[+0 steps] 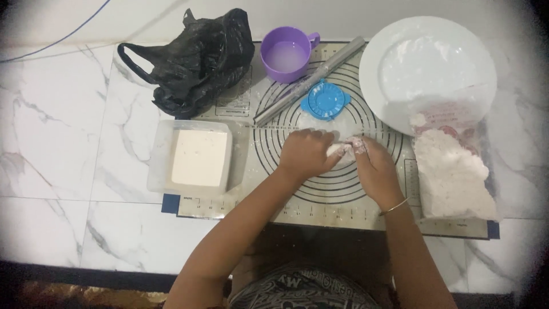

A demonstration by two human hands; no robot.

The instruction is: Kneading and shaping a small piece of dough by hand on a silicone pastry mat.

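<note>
The piece of white dough (336, 150) is mostly hidden: only a small pale patch shows between the two hands, and its full shape cannot be made out. It sits on the silicone pastry mat (343, 200), near the middle of the mat's printed rings. The left hand (306, 153) lies over the dough's left side with fingers curled down, and the right hand (372, 163) meets it from the right, floury fingertips (359, 146) pressed against the dough. Both grips are closed around the dough, pinching it between them; how far the fingers wrap beneath it cannot be told. A thin bangle (394, 206) circles the right wrist.

Just beyond the hands on the mat lies a blue dumpling press (325, 100), with a rolling pin (311, 80) slanting across the mat's far part beside it. A purple mug (286, 54) stands at the mat's far edge, holding a whitish liquid. A black plastic bag (194, 60) sits crumpled at the mat's far left corner. On the mat's left edge rests a clear container (194, 157) with a pale block inside. A white plate (429, 68) overlaps the mat's far right, and a clear bag of flour (454, 166) lies along its right side. The marble worktop (68, 126) carries it all.
</note>
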